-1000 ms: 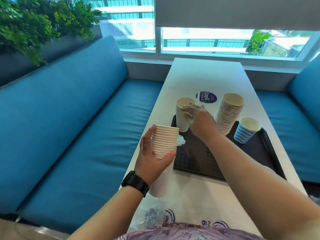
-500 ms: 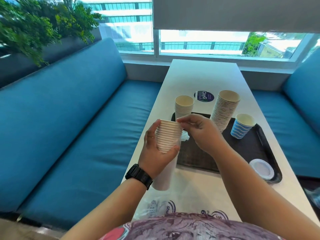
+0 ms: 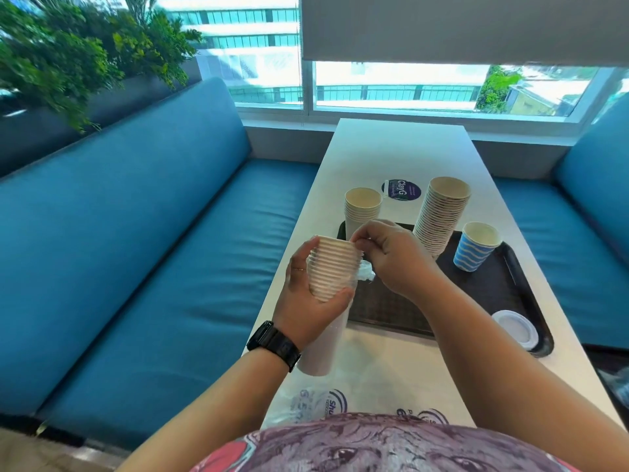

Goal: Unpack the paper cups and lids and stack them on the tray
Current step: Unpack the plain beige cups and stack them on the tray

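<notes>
My left hand (image 3: pixel 306 298) grips a long stack of white paper cups (image 3: pixel 335 267) still partly in its clear plastic sleeve, held over the table's left edge. My right hand (image 3: pixel 391 253) pinches the rim of the top cup of that stack. On the dark tray (image 3: pixel 503 294) stand a short stack of white cups (image 3: pixel 362 209) at the far left corner, a tall leaning stack (image 3: pixel 442 212) in the middle, and a blue wavy-striped cup (image 3: pixel 476 247) to the right. A white lid (image 3: pixel 515 327) lies at the tray's near right corner.
The white table (image 3: pixel 401 148) runs toward the window between two blue benches (image 3: pixel 136 253). A round purple sticker (image 3: pixel 401 190) lies beyond the tray. Printed plastic wrapping (image 3: pixel 323 400) lies at the near table edge. Plants (image 3: pixel 68 52) stand behind the left bench.
My right hand left the short stack on the tray and came back to the held stack, now pinching its top cup. The left hand kept hold of the stack.
</notes>
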`<state>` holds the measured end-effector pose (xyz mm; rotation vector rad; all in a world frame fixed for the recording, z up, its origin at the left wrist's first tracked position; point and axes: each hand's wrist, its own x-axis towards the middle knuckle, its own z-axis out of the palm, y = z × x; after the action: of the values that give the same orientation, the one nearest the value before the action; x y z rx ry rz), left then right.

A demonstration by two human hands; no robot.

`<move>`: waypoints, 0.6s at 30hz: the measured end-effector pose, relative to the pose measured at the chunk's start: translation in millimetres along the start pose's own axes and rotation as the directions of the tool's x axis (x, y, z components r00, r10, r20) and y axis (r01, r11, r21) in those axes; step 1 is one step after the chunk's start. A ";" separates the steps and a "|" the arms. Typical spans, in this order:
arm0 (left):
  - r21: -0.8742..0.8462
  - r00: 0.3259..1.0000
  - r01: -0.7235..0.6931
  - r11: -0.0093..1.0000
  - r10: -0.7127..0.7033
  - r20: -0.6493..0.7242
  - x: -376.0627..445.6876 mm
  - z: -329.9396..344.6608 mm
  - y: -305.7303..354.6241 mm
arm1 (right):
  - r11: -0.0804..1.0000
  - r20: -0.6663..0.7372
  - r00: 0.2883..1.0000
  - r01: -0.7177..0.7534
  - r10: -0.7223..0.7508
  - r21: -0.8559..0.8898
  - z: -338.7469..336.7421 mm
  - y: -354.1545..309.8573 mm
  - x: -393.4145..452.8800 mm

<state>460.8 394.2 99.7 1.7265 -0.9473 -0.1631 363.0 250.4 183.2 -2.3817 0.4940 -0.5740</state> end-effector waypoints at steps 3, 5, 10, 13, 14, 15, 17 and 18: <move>-0.023 1.000 0.003 1.000 -0.003 -0.009 1.0 1.0 2.6 | 1.000 -0.004 1.000 0.021 -0.021 -0.014 2.9 -1.3 0.8; -0.041 1.000 -0.001 0.999 0.000 -0.025 2.1 2.0 1.8 | 0.999 -0.027 0.999 0.039 -0.039 -0.020 4.4 -1.3 1.7; -0.039 1.000 0.018 0.999 -0.018 0.000 1.2 4.1 1.0 | 1.000 -0.158 0.987 -0.018 0.015 -0.019 8.5 5.6 7.8; -0.034 0.999 0.033 0.999 -0.033 0.008 -0.2 5.1 -0.4 | 0.999 -0.179 0.982 -0.053 0.054 0.010 7.5 9.9 11.3; -0.031 0.999 0.036 0.999 -0.036 0.008 -0.2 5.1 -1.1 | 0.998 -0.160 0.985 -0.055 0.058 0.023 7.2 11.1 11.8; -0.030 0.999 0.038 0.999 -0.038 0.007 -0.1 5.4 -1.6 | 0.998 -0.133 0.989 -0.056 0.060 0.038 7.5 12.5 11.9; -0.038 0.999 0.041 0.998 -0.041 -0.001 0.3 5.6 -1.9 | 0.994 -0.070 0.995 -0.059 0.065 0.093 9.6 16.9 11.9; -0.044 0.999 0.041 0.998 -0.042 -0.007 0.7 5.6 -2.3 | 0.990 -0.049 0.996 -0.065 0.071 0.128 11.5 19.6 12.2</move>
<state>459.5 389.8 95.9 1.7060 -0.8962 -0.2028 375.1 235.9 165.6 -2.2260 0.5443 -0.6213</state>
